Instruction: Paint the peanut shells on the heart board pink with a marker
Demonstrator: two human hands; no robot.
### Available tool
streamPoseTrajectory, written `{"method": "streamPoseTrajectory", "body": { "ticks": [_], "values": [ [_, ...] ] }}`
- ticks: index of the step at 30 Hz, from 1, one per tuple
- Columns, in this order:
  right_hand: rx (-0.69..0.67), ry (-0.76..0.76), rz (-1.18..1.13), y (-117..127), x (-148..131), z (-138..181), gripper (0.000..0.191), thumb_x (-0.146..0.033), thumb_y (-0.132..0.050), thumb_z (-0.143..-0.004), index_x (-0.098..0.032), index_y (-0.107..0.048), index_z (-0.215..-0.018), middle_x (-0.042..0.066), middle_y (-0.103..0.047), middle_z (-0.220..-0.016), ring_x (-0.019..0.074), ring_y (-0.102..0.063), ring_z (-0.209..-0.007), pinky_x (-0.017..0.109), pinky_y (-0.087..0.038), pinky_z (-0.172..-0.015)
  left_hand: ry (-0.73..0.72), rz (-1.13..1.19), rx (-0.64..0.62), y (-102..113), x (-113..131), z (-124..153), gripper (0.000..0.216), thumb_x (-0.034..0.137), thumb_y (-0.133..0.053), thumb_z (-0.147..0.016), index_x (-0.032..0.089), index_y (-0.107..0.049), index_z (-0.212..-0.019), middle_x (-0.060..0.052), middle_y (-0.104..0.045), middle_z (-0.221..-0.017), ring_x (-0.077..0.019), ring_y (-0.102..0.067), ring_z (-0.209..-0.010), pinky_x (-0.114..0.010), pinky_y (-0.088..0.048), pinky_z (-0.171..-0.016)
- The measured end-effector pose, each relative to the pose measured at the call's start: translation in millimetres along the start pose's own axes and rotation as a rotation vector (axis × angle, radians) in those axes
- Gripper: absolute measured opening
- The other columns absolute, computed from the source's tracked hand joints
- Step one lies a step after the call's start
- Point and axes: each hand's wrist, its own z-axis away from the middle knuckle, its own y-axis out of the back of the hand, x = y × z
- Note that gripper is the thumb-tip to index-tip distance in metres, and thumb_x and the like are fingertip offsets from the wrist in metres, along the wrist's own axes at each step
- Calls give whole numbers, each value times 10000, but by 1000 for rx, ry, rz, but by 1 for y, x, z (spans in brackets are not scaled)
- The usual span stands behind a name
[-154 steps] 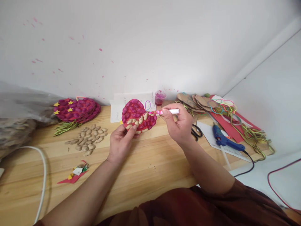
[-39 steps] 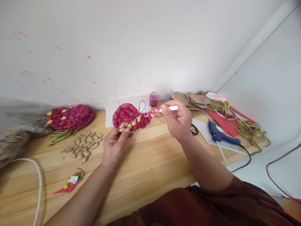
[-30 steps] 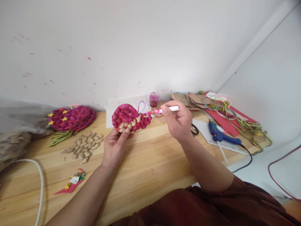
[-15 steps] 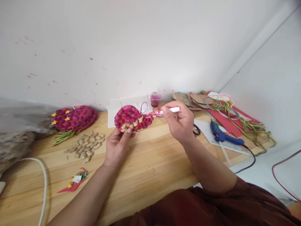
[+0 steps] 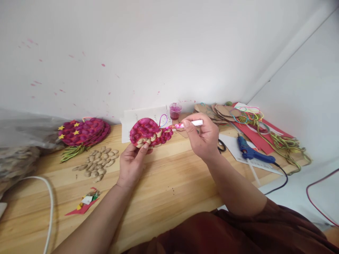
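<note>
Your left hand [image 5: 132,164] pinches a red, gourd-shaped piece [image 5: 144,128] covered in peanuts, held above the wooden table [image 5: 159,211]; your right hand's fingers grip a white-handled brush [image 5: 194,123], its tip at the piece's narrow waist; most of its peanuts look magenta, so the colouring seems well along; a few pale ones near your thumb and at the waist are left bare; to the left, a stack of magenta pieces [image 5: 84,132] shows 4 yellow stars and a green tassel, neither visible on yours; the white paper [image 5: 135,114] behind bears marks too small to read; you can make out no brand.
</note>
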Motion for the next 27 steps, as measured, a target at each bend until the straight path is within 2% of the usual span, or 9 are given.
{"method": "streamPoseTrajectory", "body": {
  "ticks": [6, 12, 17, 22, 27],
  "values": [
    [39, -23, -50, 0, 1, -3, 86, -293, -661, -949, -216, -671, -913, 11, -706, -845, 148, -646, -775, 314, -512, -748, 57, 73, 13, -1, 2, -1, 320, 392, -871, -755, 189, -783, -986, -45, -775, -976, -158, -706, -820, -302, -624, -781],
    [8, -81, -78, 0, 0, -3, 118, -311, -654, -954, -208, -671, -900, 5, -691, -821, 133, -626, -746, 297, -495, -719, 123, 158, 11, -2, 2, -3, 346, 400, -917, -688, 194, -787, -933, -37, -773, -929, -156, -712, -788, -293, -623, -753],
    [45, -77, -92, 0, 0, -4, 108, -293, -657, -952, -211, -670, -882, -13, -663, -772, 119, -608, -699, 274, -471, -663, 120, 186, 8, 0, 0, -4, 325, 381, -916, -698, 207, -788, -940, -28, -771, -952, -146, -710, -800, -289, -620, -765],
    [18, -74, -125, 0, -1, -3, 114, -308, -656, -954, -206, -675, -905, -5, -678, -809, 121, -614, -725, 284, -485, -706, 109, 173, -5, 0, -2, -4, 330, 385, -912, -706, 204, -781, -949, -29, -768, -968, -149, -708, -830, -297, -612, -803],
    [46, -97, -103, 1, -2, -4, 139, -327, -665, -946, -210, -668, -871, -12, -656, -763, 120, -590, -683, 266, -468, -630, 109, 171, -6, 0, -2, -4, 306, 384, -898, -722, 212, -775, -942, -19, -767, -958, -149, -706, -829, -297, -609, -808]
  ]
}}
